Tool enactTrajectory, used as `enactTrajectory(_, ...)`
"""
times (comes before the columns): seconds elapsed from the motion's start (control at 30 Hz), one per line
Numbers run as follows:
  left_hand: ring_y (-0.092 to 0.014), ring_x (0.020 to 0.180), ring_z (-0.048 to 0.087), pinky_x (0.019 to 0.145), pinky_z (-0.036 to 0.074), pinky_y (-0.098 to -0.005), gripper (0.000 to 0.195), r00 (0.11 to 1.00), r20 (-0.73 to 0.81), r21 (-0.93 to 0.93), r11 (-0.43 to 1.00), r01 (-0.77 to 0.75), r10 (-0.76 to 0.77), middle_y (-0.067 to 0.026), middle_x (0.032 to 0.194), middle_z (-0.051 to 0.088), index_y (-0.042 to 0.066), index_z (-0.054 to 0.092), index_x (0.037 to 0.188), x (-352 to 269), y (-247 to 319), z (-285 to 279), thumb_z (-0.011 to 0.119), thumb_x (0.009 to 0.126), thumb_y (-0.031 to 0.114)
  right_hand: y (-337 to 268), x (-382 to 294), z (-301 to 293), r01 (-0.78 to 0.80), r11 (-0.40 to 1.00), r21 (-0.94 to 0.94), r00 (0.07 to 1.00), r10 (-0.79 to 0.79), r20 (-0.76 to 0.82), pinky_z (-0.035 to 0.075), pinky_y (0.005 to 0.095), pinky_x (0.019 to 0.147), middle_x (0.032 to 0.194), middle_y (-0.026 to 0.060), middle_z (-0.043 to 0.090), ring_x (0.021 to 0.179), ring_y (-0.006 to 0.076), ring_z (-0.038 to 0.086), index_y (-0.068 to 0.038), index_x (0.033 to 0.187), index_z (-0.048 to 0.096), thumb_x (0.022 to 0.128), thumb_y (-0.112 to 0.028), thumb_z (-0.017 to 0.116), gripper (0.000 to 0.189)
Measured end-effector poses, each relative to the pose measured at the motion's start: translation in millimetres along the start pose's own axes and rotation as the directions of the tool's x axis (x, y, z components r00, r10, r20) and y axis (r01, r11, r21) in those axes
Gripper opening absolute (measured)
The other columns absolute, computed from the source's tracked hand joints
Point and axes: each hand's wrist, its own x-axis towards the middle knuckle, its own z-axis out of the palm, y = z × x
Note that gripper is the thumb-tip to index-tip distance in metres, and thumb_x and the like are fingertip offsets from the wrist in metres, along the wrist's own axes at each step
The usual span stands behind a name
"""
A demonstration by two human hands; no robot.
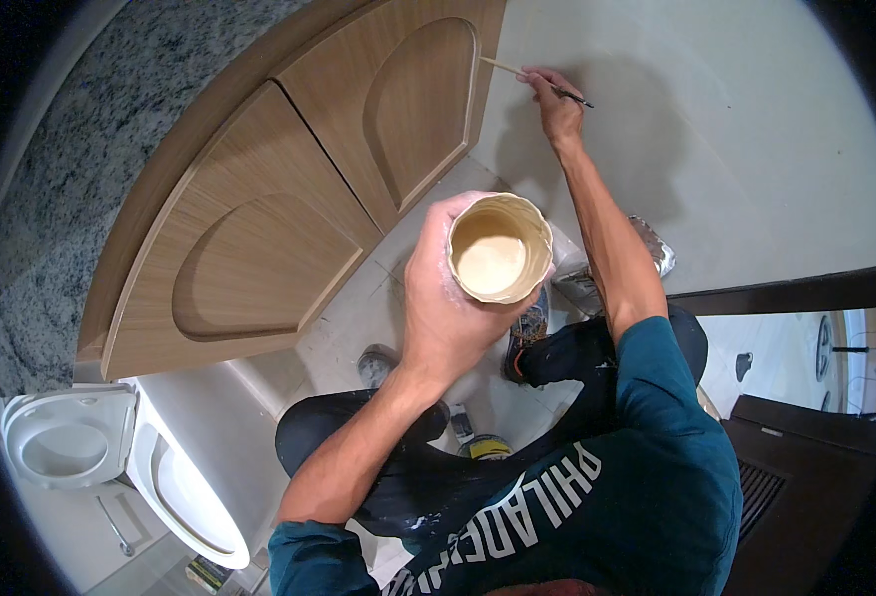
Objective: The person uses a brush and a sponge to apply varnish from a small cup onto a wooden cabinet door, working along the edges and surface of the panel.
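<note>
A cup (492,266) with a wavy rim, part-filled with cream-coloured liquid, is in my left hand (444,298), at the middle of the view. My right hand (557,104) is stretched out ahead and grips a thin brush (504,66). The brush's far end is at the right edge of the wooden cabinet door (444,89), where the door meets the pale wall (743,134); whether it touches cannot be told. Pale residue marks the fingers of my left hand.
A speckled stone countertop (110,112) tops the curved cabinet. A white toilet (192,499) stands at the lower left. On the tiled floor (348,313) near my shoes are a foil-like wrapped thing (579,287) and a tin (486,447). A dark louvred door (795,477) is at the right.
</note>
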Motion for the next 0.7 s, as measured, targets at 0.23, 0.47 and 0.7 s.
enactTrajectory(0.23,-0.017,0.099,0.066,0.091,0.053,-0.0318,0.064,1.0,-0.001,0.003,1.0,-0.008,0.008,-0.008,0.106,0.067,0.001,0.054,0.123,0,0,0,0.092,0.071,0.007,-6,5,3,0.011,0.994,0.109,0.999,-0.007,-0.038,0.053,0.0267,0.075,0.103,0.006,0.078,0.092,0.0108,0.068,-0.004,0.115,0.074,0.1,-0.022,0.062,0.026)
enactTrajectory(0.47,-0.017,0.1,0.065,0.091,0.053,-0.032,0.065,1.0,-0.003,0.023,1.0,-0.008,0.008,-0.0082,0.107,0.067,0.0,0.054,0.123,0,0,-1,0.092,0.071,0.008,-2,-1,3,-0.009,0.999,0.038,1.0,0.01,-0.02,0.053,0.0269,0.074,0.1,0.0067,0.079,0.091,0.0107,0.068,-0.003,0.115,0.074,0.1,-0.022,0.063,0.026)
enactTrajectory(0.7,-0.017,0.1,0.065,0.091,0.053,-0.0322,0.064,1.0,-0.002,0.015,1.0,-0.003,0.003,-0.0082,0.107,0.067,0.0,0.055,0.123,0,1,0,0.093,0.071,0.008,-8,7,6,0.044,0.993,0.113,0.998,-0.037,-0.059,0.053,0.0259,0.072,0.1,0.0072,0.079,0.088,0.0107,0.068,-0.002,0.114,0.075,0.1,-0.02,0.063,0.025)
